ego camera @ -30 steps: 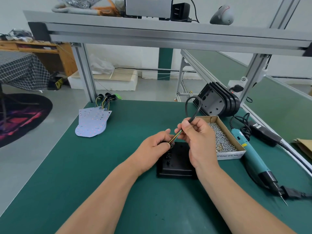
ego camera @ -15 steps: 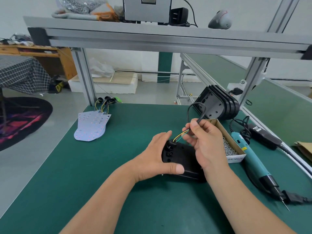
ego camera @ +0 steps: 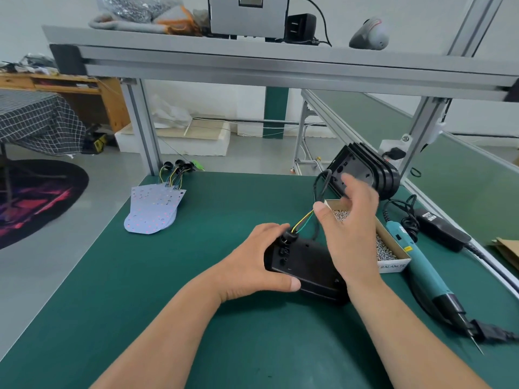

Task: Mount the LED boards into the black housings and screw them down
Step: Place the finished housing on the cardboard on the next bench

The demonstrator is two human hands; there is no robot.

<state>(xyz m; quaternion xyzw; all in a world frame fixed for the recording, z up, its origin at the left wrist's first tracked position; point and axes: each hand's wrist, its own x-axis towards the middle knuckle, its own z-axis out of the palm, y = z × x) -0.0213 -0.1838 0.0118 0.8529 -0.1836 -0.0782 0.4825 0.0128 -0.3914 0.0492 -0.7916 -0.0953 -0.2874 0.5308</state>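
Note:
A black housing (ego camera: 306, 262) lies on the green mat, tilted up at its left end. My left hand (ego camera: 252, 262) grips that end, thumb along the front edge. Yellow and green wires (ego camera: 302, 221) come out through a black grommet at the housing's top and join a black cable (ego camera: 320, 181) that loops upward. My right hand (ego camera: 348, 220) hovers above the housing with fingers spread and straight, its thumb touching the wires. A fanned stack of white LED boards (ego camera: 153, 209) with wired grommets lies at the far left. Several more black housings (ego camera: 365, 172) lean together at the back right.
A cardboard box of screws (ego camera: 393, 266) sits right of the housing, under my right hand. A teal electric screwdriver (ego camera: 421, 265) and its black adapter (ego camera: 441, 228) lie further right. Aluminium frame posts (ego camera: 143, 127) rise at the mat's back edge under an overhead shelf.
My right hand has let go of the cable it pinched and spread its fingers, moving up and right. My left hand has shifted to grip the housing's left end, which is lifted.

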